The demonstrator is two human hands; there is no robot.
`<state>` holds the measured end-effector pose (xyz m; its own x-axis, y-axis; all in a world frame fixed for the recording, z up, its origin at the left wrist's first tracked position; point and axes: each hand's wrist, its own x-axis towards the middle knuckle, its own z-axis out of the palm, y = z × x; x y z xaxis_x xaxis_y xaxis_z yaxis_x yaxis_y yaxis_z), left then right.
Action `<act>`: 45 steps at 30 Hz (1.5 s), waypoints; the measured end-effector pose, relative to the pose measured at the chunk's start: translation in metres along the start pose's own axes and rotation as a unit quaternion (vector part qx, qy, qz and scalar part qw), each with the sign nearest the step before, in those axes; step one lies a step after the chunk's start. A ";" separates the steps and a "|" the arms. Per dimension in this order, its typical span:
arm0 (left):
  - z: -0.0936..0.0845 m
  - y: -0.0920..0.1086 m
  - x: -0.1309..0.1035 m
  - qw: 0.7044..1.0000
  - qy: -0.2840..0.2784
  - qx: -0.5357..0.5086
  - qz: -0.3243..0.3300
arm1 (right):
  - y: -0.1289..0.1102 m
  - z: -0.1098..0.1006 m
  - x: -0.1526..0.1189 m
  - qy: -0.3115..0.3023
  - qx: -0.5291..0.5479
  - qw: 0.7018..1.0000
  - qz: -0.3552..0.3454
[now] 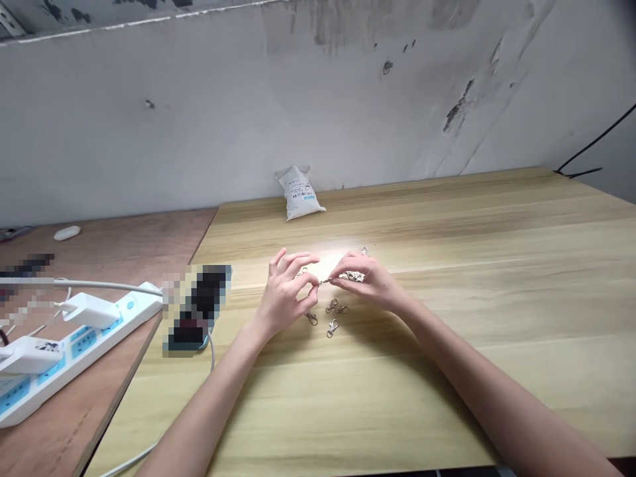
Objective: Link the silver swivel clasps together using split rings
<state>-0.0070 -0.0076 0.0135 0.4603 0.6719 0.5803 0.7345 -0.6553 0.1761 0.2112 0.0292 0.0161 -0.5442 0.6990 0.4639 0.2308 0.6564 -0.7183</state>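
Between my two hands is a small metal clasp [324,282], held at both ends just above the table. My left hand [288,288] pinches its left end with thumb and forefinger, the other fingers raised. On the right end, the fingertips of my right hand [368,278] are pressed together. Several loose metal swivel clasps [332,327] lie on the wood just in front of the hands. A pile of similar clasps [354,275] shows partly behind my right fingers, and another clasp [311,318] sits beside my left thumb.
A white labelled plastic packet [299,193] stands near the wall. Left of my arm lies a blurred phone [199,308] with a cable. A white power strip [84,344] with plugged-in chargers rests on the darker table [139,245] at left.
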 end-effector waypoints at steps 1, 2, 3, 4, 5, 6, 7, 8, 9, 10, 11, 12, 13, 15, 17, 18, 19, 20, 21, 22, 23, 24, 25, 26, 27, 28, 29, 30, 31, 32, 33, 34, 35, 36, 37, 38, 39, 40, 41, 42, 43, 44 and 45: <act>0.000 -0.001 0.000 1.000 -0.013 0.000 0.000 | 0.000 -0.002 0.000 0.006 -0.007 1.000 0.005; 0.000 -0.002 -0.001 1.000 -0.025 0.003 -0.004 | 0.000 -0.004 0.001 0.016 -0.023 1.000 0.009; 0.000 -0.003 -0.001 0.999 -0.035 0.012 -0.012 | 0.001 -0.004 0.001 0.028 -0.047 0.998 0.009; -0.001 -0.006 -0.002 0.999 -0.040 0.025 -0.025 | 0.002 -0.003 0.001 0.037 -0.079 0.996 0.004; -0.001 -0.009 -0.002 0.997 -0.043 0.042 -0.042 | 0.003 -0.001 0.000 0.038 -0.112 0.993 -0.007; -0.001 -0.013 -0.003 0.996 -0.042 0.063 -0.057 | 0.004 0.002 0.000 0.030 -0.143 0.989 -0.022; -0.001 -0.018 -0.004 0.993 -0.039 0.085 -0.071 | 0.004 0.007 -0.001 0.011 -0.169 0.985 -0.039; -0.001 -0.023 -0.005 0.990 -0.041 0.106 -0.080 | 0.005 0.011 -0.002 -0.017 -0.187 0.981 -0.051; -0.001 -0.027 -0.006 0.988 -0.039 0.121 -0.082 | 0.004 0.015 -0.003 -0.042 -0.201 0.977 -0.058; -0.001 -0.031 -0.007 0.987 -0.042 0.133 -0.084 | 0.004 0.018 -0.004 -0.064 -0.209 0.974 -0.058; -0.001 -0.034 -0.007 0.985 -0.044 0.141 -0.086 | 0.003 0.019 -0.004 -0.081 -0.212 0.972 -0.056; 0.000 -0.036 -0.008 0.984 -0.044 0.146 -0.087 | 0.002 0.018 -0.004 -0.093 -0.211 0.972 -0.052; 0.000 -0.037 -0.009 0.984 -0.044 0.148 -0.087 | 0.002 0.014 -0.004 -0.099 -0.208 0.972 -0.045; 0.000 -0.037 -0.009 0.984 -0.045 0.147 -0.089 | 0.005 0.003 -0.004 -0.090 -0.209 0.974 -0.021; 0.000 -0.036 -0.009 0.984 -0.049 0.146 -0.091 | 0.010 -0.011 -0.004 -0.072 -0.234 0.970 0.014; -0.001 -0.036 -0.008 0.984 -0.050 0.146 -0.092 | 0.014 -0.017 -0.005 -0.058 -0.260 0.963 0.042; -0.001 -0.035 -0.008 0.984 -0.050 0.146 -0.093 | 0.017 -0.022 -0.005 -0.047 -0.290 0.953 0.069; -0.001 -0.034 -0.008 0.984 -0.048 0.145 -0.093 | 0.020 -0.024 -0.006 -0.039 -0.315 0.944 0.085; -0.001 -0.034 -0.008 0.985 -0.045 0.142 -0.092 | 0.022 -0.025 -0.006 -0.036 -0.336 0.936 0.097; -0.001 -0.033 -0.008 0.985 -0.043 0.139 -0.091 | 0.023 -0.024 -0.007 -0.039 -0.353 0.929 0.103; -0.001 -0.033 -0.008 0.986 -0.043 0.136 -0.089 | 0.023 -0.021 -0.007 -0.046 -0.367 0.923 0.105; -0.001 -0.032 -0.008 0.986 -0.045 0.134 -0.088 | 0.022 -0.018 -0.008 -0.056 -0.379 0.918 0.105; 0.000 -0.030 -0.008 0.986 -0.048 0.131 -0.087 | 0.022 -0.014 -0.008 -0.066 -0.389 0.914 0.101; 0.001 -0.029 -0.008 0.987 -0.052 0.128 -0.087 | 0.021 -0.010 -0.008 -0.068 -0.397 0.910 0.096; 0.001 -0.027 -0.008 0.987 -0.055 0.124 -0.086 | 0.020 -0.006 -0.007 -0.069 -0.403 0.909 0.088; 0.002 -0.026 -0.008 0.988 -0.057 0.119 -0.085 | 0.020 -0.002 -0.007 -0.068 -0.405 0.908 0.079; 0.003 -0.024 -0.007 0.988 -0.057 0.114 -0.084 | 0.019 0.001 -0.006 -0.064 -0.405 0.909 0.071; 0.004 -0.022 -0.007 0.989 -0.058 0.109 -0.082 | 0.019 0.003 -0.006 -0.061 -0.403 0.911 0.066; 0.005 -0.021 -0.008 0.990 -0.059 0.104 -0.081 | 0.019 0.005 -0.005 -0.057 -0.398 0.913 0.065; 0.006 -0.020 -0.008 0.990 -0.060 0.099 -0.079 | 0.019 0.006 -0.005 -0.053 -0.392 0.916 0.071; 0.007 -0.018 -0.008 0.990 -0.063 0.094 -0.078 | 0.019 0.007 -0.004 -0.050 -0.385 0.918 0.081; 0.008 -0.018 -0.008 0.991 -0.066 0.089 -0.077 | 0.019 0.007 -0.004 -0.049 -0.378 0.920 0.094; 0.009 -0.017 -0.008 0.991 -0.068 0.084 -0.076 | 0.019 0.007 -0.004 -0.050 -0.370 0.922 0.105; 0.010 -0.017 -0.008 0.992 -0.069 0.080 -0.075 | 0.019 0.006 -0.004 -0.050 -0.364 0.923 0.113; 0.010 -0.016 -0.009 0.992 -0.069 0.077 -0.074 | 0.019 0.006 -0.004 -0.051 -0.360 0.925 0.115; 0.011 -0.016 -0.009 0.992 -0.067 0.073 -0.074 | 0.019 0.005 -0.005 -0.050 -0.358 0.925 0.112; 0.011 -0.016 -0.009 0.993 -0.065 0.071 -0.074 | 0.019 0.005 -0.005 -0.047 -0.360 0.926 0.106; 0.011 -0.016 -0.009 0.993 -0.063 0.068 -0.073 | 0.020 0.005 -0.005 -0.043 -0.363 0.926 0.097; 0.011 -0.016 -0.009 0.993 -0.062 0.066 -0.072 | 0.021 0.005 -0.006 -0.040 -0.367 0.925 0.086; 0.011 -0.016 -0.008 0.993 -0.062 0.064 -0.071 | 0.021 0.005 -0.006 -0.036 -0.368 0.926 0.076; 0.011 -0.015 -0.008 0.994 -0.064 0.060 -0.072 | 0.022 0.006 -0.006 -0.033 -0.363 0.929 0.067; 0.010 -0.014 -0.008 0.994 -0.067 0.056 -0.073 | 0.022 0.006 -0.005 -0.027 -0.351 0.934 0.061; 0.010 -0.013 -0.007 0.994 -0.070 0.048 -0.075 | 0.021 0.007 -0.005 -0.017 -0.331 0.942 0.061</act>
<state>-0.0148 -0.0008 -0.0008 0.4012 0.8058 0.4355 0.8413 -0.5122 0.1728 0.2130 0.0378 -0.0053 -0.5047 0.7781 0.3740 0.7388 0.6134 -0.2792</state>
